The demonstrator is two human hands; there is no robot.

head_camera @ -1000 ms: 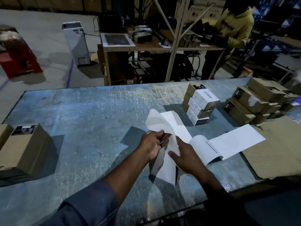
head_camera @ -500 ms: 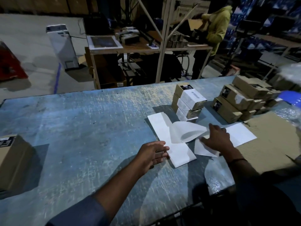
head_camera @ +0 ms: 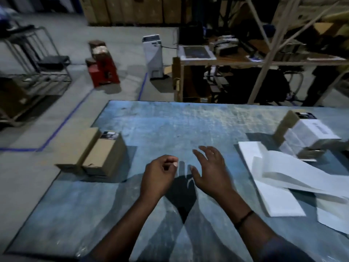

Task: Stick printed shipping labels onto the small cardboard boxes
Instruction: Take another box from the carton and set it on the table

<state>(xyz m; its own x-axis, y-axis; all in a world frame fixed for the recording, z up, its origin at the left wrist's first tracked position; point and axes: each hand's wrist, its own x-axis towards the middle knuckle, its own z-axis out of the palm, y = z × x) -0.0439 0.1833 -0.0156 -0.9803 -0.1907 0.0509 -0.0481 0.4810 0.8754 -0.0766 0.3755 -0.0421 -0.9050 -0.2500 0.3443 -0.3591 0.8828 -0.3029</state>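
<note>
Both hands up over the middle of the bench point(head_camera: 170, 120), nothing obviously gripped: left hand point(head_camera: 159, 176) loosely curled with thumb and fingertips nearly pinched, maybe a scrap of something pale at the tips but too blurry to call; right hand point(head_camera: 211, 173) open, fingers spread and palm down, clearly empty. Hovered just apart from each other, shadows falling on the blue surface underneath. Unlabelled cardboard boxes point(head_camera: 94, 154) off to the left, two side by side near the bench's left edge, long axes running away from the camera and angled a bit rightward, small dark stickers on the far ends. Nearer the left hand for sure, so probably the one to reach first. Label sheets point(head_camera: 273, 186) on the opposite side, to the right, a fanned strip of white paper lying flat with one fold curled up, closer to the right hand. Behind those, a stack of already labelled boxes point(head_camera: 309, 135), white labels facing up. Bench top scuffed, blue-grey, lots of bare room in the centre for setting a box down. Dim warehouse beyond: concrete floor with blue tape lines, a red stool point(head_camera: 103, 72), a white machine point(head_camera: 154, 55), a cluttered wooden work table point(head_camera: 245, 61).
</note>
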